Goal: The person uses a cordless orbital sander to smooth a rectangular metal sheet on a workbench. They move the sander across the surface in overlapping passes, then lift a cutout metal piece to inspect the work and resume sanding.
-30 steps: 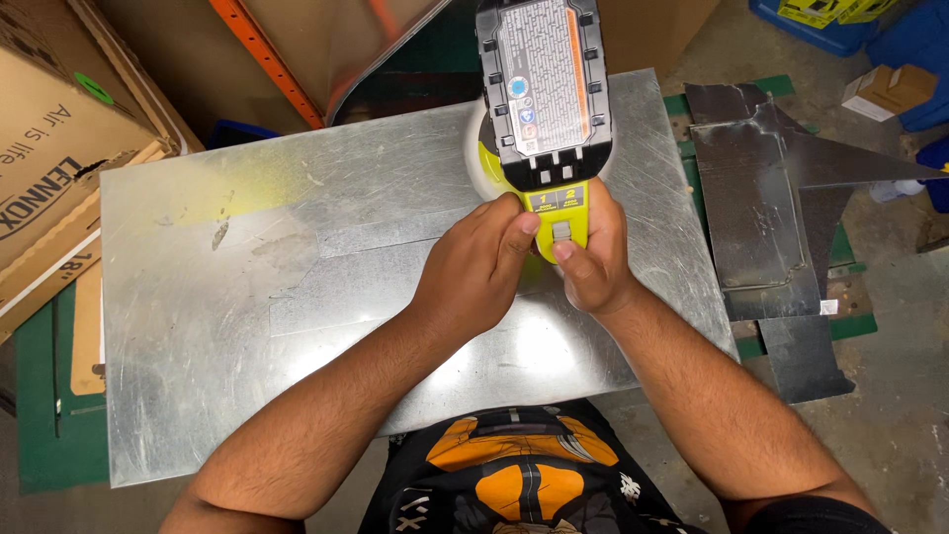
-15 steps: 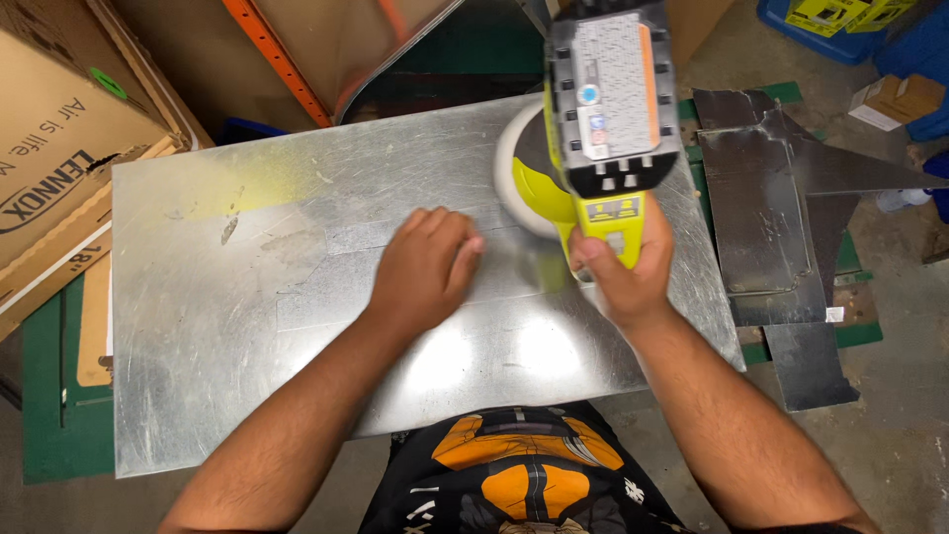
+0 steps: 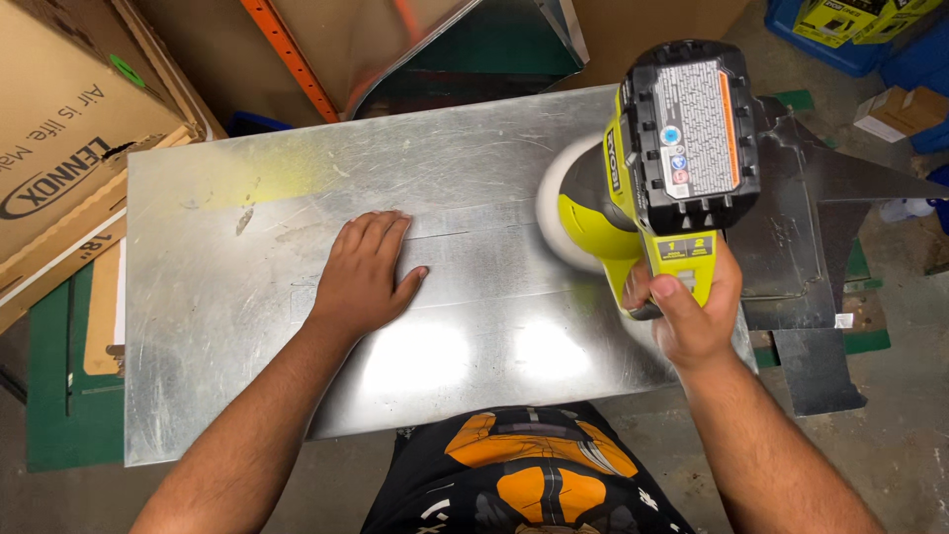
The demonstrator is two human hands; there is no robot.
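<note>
A shiny galvanised metal sheet lies flat in front of me. My left hand rests palm down on its middle, fingers together and pointing away. My right hand grips the handle of a yellow-green cordless polisher with a black battery pack on top. Its round white pad sits on the right part of the sheet. A yellowish smear marks the far left area of the sheet.
Cardboard boxes stand at the left. A bent metal duct piece and an orange bar are behind the sheet. Cut dark metal scraps lie on the floor at the right. Blue bins are at the far right.
My left hand has let go of the polisher and moved left to lie flat on the sheet. The polisher, now held by my right hand alone, has shifted right.
</note>
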